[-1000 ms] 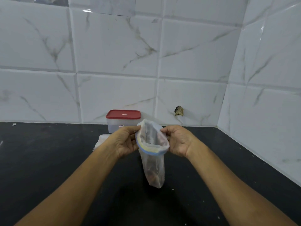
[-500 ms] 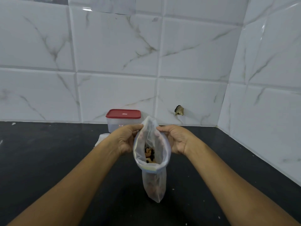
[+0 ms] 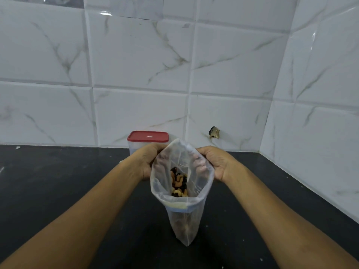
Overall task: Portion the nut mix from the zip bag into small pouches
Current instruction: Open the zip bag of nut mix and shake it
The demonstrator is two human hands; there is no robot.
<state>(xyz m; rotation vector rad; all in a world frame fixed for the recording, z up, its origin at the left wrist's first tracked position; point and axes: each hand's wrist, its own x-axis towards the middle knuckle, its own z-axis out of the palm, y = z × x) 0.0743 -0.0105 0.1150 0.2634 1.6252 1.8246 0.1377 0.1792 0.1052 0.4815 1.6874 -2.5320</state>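
**A:** Where is the zip bag found?

**B:** The zip bag (image 3: 184, 220) is held up at the middle of the view, between the two hands, over a dark bench (image 3: 58, 181). Its long axis runs upright, with the mouth at the top tipped toward the viewer and the narrow bottom pointed down. Whether the bottom touches the bench cannot be told.

**A:** How are the hands set?

**B:** The left hand (image 3: 149, 162) is clamped on the left rim and the right hand (image 3: 215, 164) on the right rim. The rims are drawn apart, so the mouth is spread wide. Neither hand is nearer than the other.

**A:** And the nut mix?

**B:** The nut mix (image 3: 179, 184) is seen through the mouth, low inside the bag.

**A:** What is the coming move judged to turn on?

**B:** The nuts lie straight down the bag's axis, so one hand would probably have to be freed for a reach in from above. A red-lidded box (image 3: 147, 137) is stood just behind the left hand, against the wall (image 3: 136, 74).
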